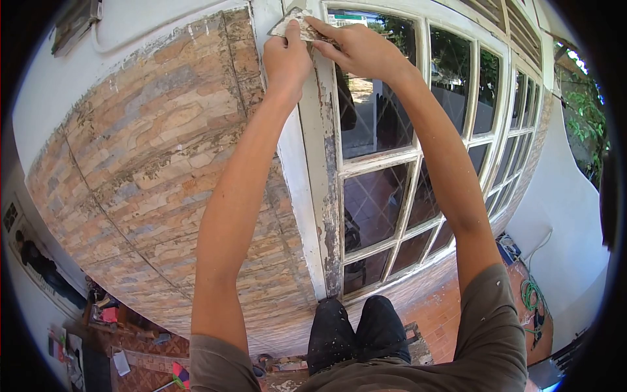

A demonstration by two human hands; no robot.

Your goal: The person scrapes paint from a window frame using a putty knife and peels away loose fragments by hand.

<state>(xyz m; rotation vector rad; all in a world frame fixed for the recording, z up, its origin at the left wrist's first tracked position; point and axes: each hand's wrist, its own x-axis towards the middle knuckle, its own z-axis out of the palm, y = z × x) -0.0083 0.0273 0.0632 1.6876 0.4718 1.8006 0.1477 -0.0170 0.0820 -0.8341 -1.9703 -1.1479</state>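
Both my arms reach up to the top of a weathered window frame, whose white paint is chipped and worn. A flat scraper blade, crusted with whitish residue, lies between my hands near the frame's upper left. My left hand is closed, with its thumb pressed on the blade from below. From the right, my right hand pinches the same piece, index finger along its edge and thumb underneath. The handle cannot be made out.
Stone-patterned tile wall runs along the left. Glass panes with white muntins stretch right, close to my right arm. A green hose lies coiled on the floor at lower right. Assorted items lie on the floor at lower left.
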